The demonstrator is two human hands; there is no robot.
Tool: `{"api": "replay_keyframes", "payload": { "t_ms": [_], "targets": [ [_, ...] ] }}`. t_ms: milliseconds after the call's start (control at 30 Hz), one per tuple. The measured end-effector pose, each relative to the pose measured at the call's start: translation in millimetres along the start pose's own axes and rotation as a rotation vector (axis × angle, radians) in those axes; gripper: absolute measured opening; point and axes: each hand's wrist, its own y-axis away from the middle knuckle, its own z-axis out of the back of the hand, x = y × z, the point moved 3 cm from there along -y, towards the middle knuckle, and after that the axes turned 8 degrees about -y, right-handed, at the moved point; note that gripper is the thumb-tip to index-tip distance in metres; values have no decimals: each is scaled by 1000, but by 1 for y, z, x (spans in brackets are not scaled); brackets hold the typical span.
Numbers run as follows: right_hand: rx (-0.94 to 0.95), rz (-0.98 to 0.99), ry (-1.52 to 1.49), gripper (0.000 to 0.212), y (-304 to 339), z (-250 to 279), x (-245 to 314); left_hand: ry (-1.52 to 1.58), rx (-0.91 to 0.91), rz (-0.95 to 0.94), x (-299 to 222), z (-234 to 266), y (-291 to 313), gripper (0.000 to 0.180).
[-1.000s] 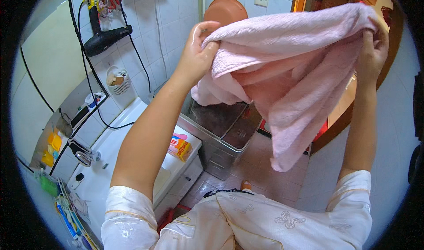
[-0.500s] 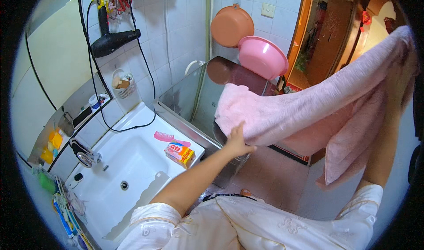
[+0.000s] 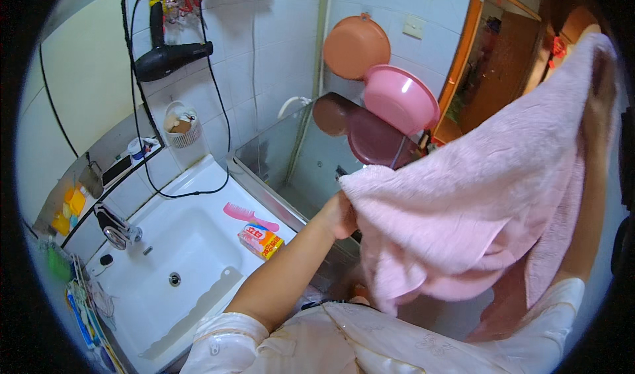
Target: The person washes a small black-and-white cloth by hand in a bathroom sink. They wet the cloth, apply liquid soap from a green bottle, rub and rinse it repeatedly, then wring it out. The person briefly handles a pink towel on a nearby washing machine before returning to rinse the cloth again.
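Note:
A fluffy pink towel [image 3: 463, 195] hangs spread between my two hands, sagging in folds in the middle. Its near-left corner is gripped by my left hand [image 3: 340, 216], whose fingers are mostly hidden behind the cloth. Higher up at the far right, my right hand [image 3: 600, 89] is closed on the other end of the towel. That hand is partly covered by cloth and dim near the picture's rim. The towel's lower folds hang in front of my white shirt [image 3: 397, 337].
A white sink [image 3: 198, 235] at left bears a pink comb [image 3: 248, 216] and a yellow-red packet [image 3: 262, 242]. A black hair dryer [image 3: 173, 60] hangs above. Orange [image 3: 357, 46] and pink basins [image 3: 400, 99] hang on the wall behind a glass panel [image 3: 297, 156]. A doorway [image 3: 496, 70] opens at right.
My left hand, spread against the towel before, has moved slightly left and now grips its corner. The towel has opened out wider and hangs lower. My right hand stays raised.

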Motion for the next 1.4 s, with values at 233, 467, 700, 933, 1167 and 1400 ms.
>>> {"api": "replay_keyframes", "payload": {
  "t_ms": [233, 467, 700, 933, 1167, 1400],
  "targets": [
    [-305, 15, -782, 58, -63, -185, 136, 192, -165, -414, -83, 21, -2, 34],
    [482, -19, -965, 49, -42, -363, 289, -272, -1116, -673, -96, 79, 2, 70],
    [509, 190, -1630, 26, 197, -321, 366, -1601, -1326, -333, 0, 87, -41, 61],
    [754, 254, -1518, 35, 312, -296, 340, -1780, -1349, 90, 5, 70, -44, 72],
    [858, -673, -1884, 13, 373, -394, 218, -699, -685, -416, -58, 36, -30, 48],
    [812, -1266, -1313, 26, 499, -474, 115, -478, -1217, -594, -64, 124, 30, 25]
  ]
}}
